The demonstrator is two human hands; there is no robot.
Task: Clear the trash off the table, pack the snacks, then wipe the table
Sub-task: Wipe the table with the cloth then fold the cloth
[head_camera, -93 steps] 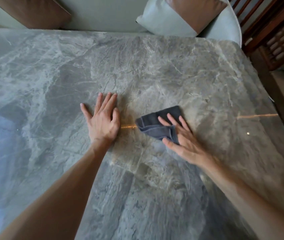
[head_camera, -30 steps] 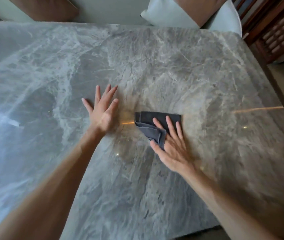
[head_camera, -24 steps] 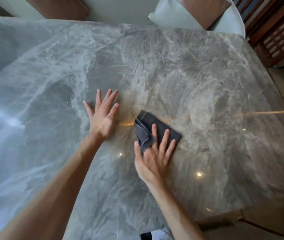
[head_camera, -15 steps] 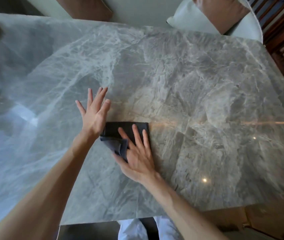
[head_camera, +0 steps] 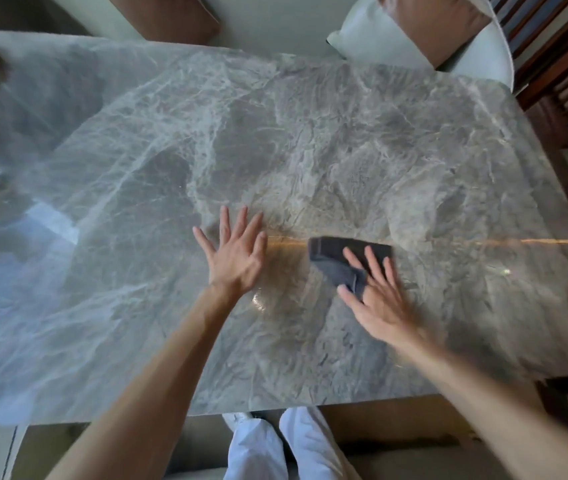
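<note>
Your right hand (head_camera: 378, 299) lies flat with its fingers spread wide on the dark grey cloth (head_camera: 341, 259), pressing it against the grey marble surface (head_camera: 310, 140). The fingertips cover the cloth's near right part; the rest of the folded cloth sticks out beyond them, toward the far side and to the left. One loose corner is bunched between your thumb and forefinger. The hand looks slightly blurred.

Your left hand (head_camera: 237, 252) is also open, fingers fanned and palm down on the bare surface, holding nothing. It rests just to the left of the cloth, with a strip of bare marble between them, so the two do not touch. A thin orange streak of reflected light runs across the surface past the cloth's far edge.

Beyond the far right corner of the surface sits a pale cushion (head_camera: 379, 39).
</note>
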